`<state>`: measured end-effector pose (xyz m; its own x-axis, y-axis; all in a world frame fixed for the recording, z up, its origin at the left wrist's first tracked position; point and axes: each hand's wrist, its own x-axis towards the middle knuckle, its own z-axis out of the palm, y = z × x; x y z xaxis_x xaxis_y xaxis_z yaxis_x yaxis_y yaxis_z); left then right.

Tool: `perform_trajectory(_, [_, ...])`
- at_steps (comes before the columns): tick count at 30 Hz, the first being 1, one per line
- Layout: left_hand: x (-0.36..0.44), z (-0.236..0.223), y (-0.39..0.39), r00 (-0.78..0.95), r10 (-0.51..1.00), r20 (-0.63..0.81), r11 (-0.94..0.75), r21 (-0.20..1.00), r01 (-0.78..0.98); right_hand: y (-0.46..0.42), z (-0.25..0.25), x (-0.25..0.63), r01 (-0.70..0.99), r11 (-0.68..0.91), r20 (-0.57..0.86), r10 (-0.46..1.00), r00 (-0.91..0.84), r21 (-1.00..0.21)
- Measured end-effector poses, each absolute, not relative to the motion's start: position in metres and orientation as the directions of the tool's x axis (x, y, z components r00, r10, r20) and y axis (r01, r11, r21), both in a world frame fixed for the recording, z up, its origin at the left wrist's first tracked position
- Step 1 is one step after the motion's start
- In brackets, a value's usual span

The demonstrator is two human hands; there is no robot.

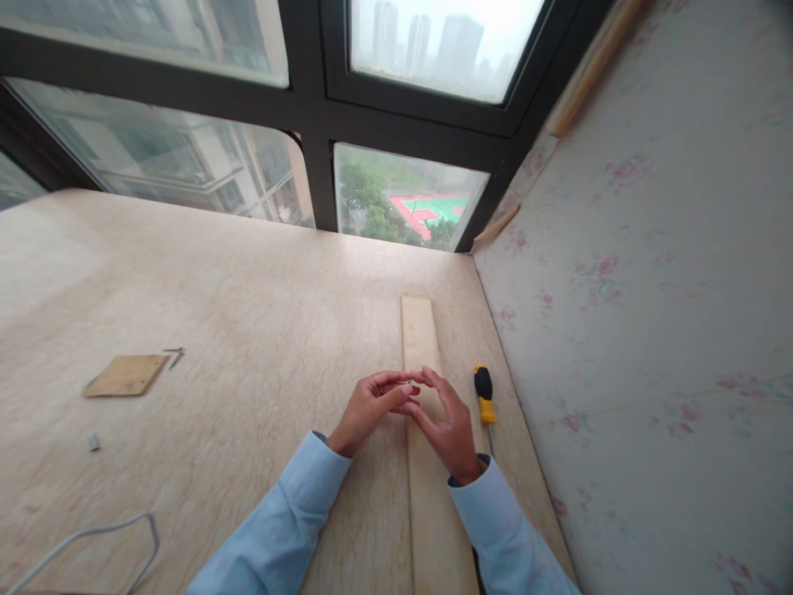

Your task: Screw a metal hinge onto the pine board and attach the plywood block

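Observation:
My left hand (370, 411) and my right hand (447, 425) meet at the fingertips above a long pale wooden board (420, 322). Between the pinched fingers is something tiny, pale and partly metallic; its kind is too small to make out. Both hands have their fingers closed around that spot. Beneath them the board lies lengthwise on the marble-patterned surface (297, 330). To the right of my right hand rests a screwdriver (484, 395) with a black and yellow handle, its shaft partly hidden by my sleeve.
At left lie a small wooden plate (127, 376), several screws or nails (177, 356) beside it and a small grey cylinder (94, 442). A grey cable (92, 530) curls at lower left. A papered wall (619, 330) bounds the right; dark-framed windows (409, 120) stand behind.

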<state>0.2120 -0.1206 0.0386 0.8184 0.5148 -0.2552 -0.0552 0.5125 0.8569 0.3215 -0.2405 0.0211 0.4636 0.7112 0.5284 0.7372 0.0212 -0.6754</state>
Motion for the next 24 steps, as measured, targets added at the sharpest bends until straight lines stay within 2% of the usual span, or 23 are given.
perform_trajectory(6, [0.2096, 0.0355, -0.1169, 0.800, 0.516, -0.306, 0.557, 0.829, -0.042, -0.2411, 0.0228, 0.3210, 0.738, 0.044, 0.536, 0.717, 0.446, -0.673])
perform_trajectory(24, [0.2084, 0.0360, -0.1150, 0.814, 0.476, -0.333, 0.576, 0.817, -0.003, -0.2416, 0.0232, 0.3202, 0.776, 0.078, 0.567, 0.728, 0.384, -0.626])
